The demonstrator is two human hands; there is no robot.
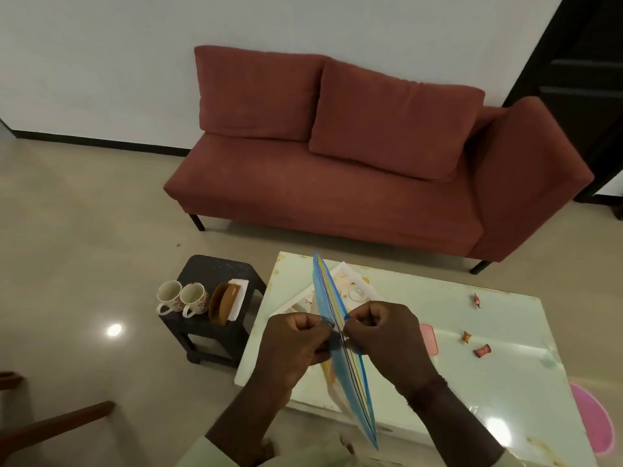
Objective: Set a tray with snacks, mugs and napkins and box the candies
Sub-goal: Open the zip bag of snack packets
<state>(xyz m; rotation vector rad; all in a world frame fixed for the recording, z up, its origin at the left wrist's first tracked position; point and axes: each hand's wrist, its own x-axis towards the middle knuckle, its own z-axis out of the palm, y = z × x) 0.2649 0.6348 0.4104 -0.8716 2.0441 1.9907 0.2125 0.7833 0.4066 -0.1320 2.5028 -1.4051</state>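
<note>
I hold a clear zip bag with a blue seal strip edge-up over the white table. My left hand pinches one side of its mouth and my right hand pinches the other, knuckles close together. Behind the bag lies a white tray with a small glass bowl in it, partly hidden. Three wrapped candies lie scattered on the table to the right. Two flowered mugs, a brown napkin holder and white napkins stand on a dark side stool at the left.
A red sofa stands against the wall beyond the table. A pink lid-like piece lies on the table by my right hand, and a pink round mat is at the right edge. A wooden chair arm shows at bottom left.
</note>
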